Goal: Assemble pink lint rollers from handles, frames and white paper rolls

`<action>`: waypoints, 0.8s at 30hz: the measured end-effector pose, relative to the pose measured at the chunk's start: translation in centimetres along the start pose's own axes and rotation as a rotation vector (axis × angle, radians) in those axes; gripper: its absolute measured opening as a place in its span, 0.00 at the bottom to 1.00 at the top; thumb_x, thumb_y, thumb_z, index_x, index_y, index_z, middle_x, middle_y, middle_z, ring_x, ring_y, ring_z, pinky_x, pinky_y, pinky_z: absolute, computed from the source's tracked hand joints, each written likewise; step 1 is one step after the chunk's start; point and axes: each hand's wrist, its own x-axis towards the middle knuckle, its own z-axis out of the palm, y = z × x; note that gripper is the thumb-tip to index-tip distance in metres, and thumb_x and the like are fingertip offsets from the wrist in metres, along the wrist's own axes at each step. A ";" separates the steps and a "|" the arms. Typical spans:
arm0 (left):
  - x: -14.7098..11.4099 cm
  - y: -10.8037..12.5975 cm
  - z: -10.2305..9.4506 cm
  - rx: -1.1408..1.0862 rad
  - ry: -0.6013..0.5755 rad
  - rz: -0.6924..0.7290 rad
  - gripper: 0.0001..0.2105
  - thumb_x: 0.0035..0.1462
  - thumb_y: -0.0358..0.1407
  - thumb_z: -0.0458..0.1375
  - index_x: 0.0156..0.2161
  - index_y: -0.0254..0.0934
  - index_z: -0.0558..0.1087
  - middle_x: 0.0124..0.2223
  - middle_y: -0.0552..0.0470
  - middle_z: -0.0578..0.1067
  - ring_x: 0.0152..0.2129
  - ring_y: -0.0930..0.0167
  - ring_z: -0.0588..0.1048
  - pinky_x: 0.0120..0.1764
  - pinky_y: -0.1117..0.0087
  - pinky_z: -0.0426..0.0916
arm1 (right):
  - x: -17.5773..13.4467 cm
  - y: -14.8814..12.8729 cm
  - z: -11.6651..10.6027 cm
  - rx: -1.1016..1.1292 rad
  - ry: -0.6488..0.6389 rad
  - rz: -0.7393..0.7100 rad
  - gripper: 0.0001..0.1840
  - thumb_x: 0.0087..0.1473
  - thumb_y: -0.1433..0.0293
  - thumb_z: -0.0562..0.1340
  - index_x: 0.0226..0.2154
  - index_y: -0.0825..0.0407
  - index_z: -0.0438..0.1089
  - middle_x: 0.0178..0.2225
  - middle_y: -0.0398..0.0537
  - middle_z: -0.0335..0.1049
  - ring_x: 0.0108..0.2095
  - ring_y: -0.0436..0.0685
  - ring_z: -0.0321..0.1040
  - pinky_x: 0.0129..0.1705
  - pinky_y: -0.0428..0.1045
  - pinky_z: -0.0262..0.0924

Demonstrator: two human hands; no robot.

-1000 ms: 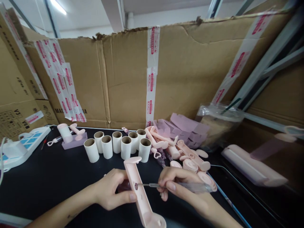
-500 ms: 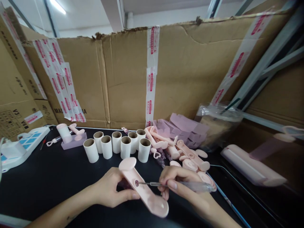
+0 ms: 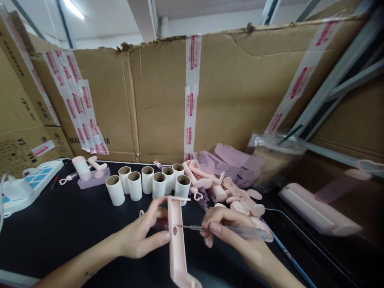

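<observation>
- Far left on the black table (image 3: pixel 75 236): a white plastic power strip with blue socket panels (image 3: pixel 36 184), well apart from my work.
- Next along, white open-topped cylindrical tubes (image 3: pixel 147 182) stand upright in a loose cluster, beyond my hands.
- Here's my left hand (image 3: pixel 136 241), thumb and fingers closed, pinching the edge of the work, with a dark purple translucent part (image 3: pixel 161 225) tucked behind.
- Centre stage: the long pale-pink plastic trough (image 3: pixel 178 256), held above the table, near upright, open side facing right, hole in its floor.
- And at that hole, the slim metal-shafted tool with a translucent handle (image 3: pixel 192 227)! Judging the step: tip work at the hole; contact, I cannot tell.
- My right hand (image 3: pixel 231 228) pinches the tool like a pen; the next move seems to call for a steady trough and a well-aimed tip.
- Rightmost, loose pale-pink plastic pieces (image 3: pixel 237 191) lie heaped.
</observation>
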 end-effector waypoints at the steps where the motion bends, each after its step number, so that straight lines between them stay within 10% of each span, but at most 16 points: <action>1: 0.1 0.1 0.0 -0.004 -0.002 -0.012 0.22 0.61 0.35 0.50 0.59 0.36 0.52 0.50 0.42 0.68 0.46 0.64 0.69 0.49 0.60 0.64 | 0.0 0.0 -0.1 -0.007 0.007 0.000 0.08 0.55 0.68 0.61 0.27 0.55 0.71 0.25 0.47 0.72 0.23 0.51 0.71 0.26 0.46 0.65; 24: 0.3 -0.9 -0.1 0.078 -0.009 -0.069 0.21 0.53 0.51 0.56 0.39 0.31 0.73 0.35 0.46 0.75 0.30 0.68 0.73 0.33 0.72 0.67 | 0.0 0.0 0.3 0.066 -0.111 0.044 0.08 0.54 0.68 0.62 0.28 0.55 0.73 0.26 0.48 0.74 0.24 0.51 0.72 0.29 0.47 0.66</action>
